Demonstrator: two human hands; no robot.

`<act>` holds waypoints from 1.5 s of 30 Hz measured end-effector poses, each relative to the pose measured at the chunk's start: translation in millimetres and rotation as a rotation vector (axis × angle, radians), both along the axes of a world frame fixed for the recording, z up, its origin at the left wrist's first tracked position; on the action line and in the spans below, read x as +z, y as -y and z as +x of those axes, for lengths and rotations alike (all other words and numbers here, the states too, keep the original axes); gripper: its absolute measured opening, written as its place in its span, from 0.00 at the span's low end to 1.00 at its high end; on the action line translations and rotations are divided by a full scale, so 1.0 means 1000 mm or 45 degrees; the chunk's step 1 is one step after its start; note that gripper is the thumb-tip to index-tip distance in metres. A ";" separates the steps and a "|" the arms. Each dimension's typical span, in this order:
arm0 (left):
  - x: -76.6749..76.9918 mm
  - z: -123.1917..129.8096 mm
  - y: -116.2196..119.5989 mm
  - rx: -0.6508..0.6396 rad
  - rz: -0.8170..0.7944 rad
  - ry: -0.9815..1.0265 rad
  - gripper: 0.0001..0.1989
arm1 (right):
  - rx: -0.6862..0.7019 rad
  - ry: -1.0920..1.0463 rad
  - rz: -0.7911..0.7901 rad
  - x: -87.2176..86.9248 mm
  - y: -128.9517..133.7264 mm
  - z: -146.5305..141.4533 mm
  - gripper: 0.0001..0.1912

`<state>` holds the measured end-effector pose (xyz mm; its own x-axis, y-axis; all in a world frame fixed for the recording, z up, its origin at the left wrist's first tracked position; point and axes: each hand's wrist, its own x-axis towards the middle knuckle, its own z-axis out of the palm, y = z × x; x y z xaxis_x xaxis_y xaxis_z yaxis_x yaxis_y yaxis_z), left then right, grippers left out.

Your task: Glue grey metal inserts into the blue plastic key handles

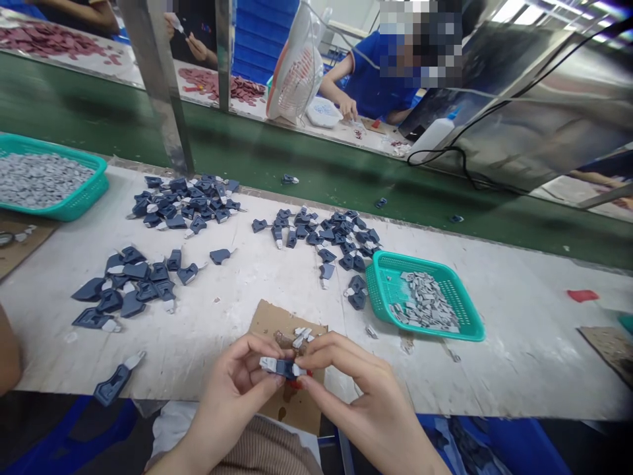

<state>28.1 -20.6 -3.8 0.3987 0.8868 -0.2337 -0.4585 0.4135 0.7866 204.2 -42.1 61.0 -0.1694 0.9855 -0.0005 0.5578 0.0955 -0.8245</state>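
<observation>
Between both hands is a small dark blue plastic part (283, 369) with light grey pieces at its ends. My left hand (242, 379) is closed on its left side, thumb below and fingers behind. My right hand (349, 379) pinches the grey piece at the right end. Under the hands lies a brown cardboard sheet (309, 419) with dark stains. Several loose light grey pieces (302, 336) rest on it just beyond my fingers. Something red shows below the part, mostly hidden by my fingers.
A green basket (472, 323) of grey pieces stands at right, another basket (93, 194) at far left. Heaps of blue parts (133, 284) cover the left and middle of the white table (237, 270). Beyond runs a green conveyor belt (336, 178); a person in blue (368, 66) works across it.
</observation>
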 end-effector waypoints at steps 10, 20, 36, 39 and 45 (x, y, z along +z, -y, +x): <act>-0.003 0.000 0.003 0.020 0.074 0.006 0.06 | -0.012 -0.081 -0.134 0.000 -0.005 -0.005 0.05; -0.004 0.001 0.000 0.023 0.099 0.019 0.08 | -0.144 -0.266 -0.333 -0.003 -0.009 -0.003 0.04; 0.015 0.014 -0.013 0.061 0.086 0.134 0.07 | -0.246 -0.936 -0.614 -0.026 -0.015 -0.023 0.21; 0.018 0.015 -0.017 -0.008 0.055 0.179 0.05 | -0.318 -1.099 -0.684 -0.028 -0.017 -0.025 0.20; 0.024 0.017 -0.026 -0.098 -0.005 0.144 0.05 | -0.367 -1.237 -0.680 -0.025 -0.021 -0.027 0.20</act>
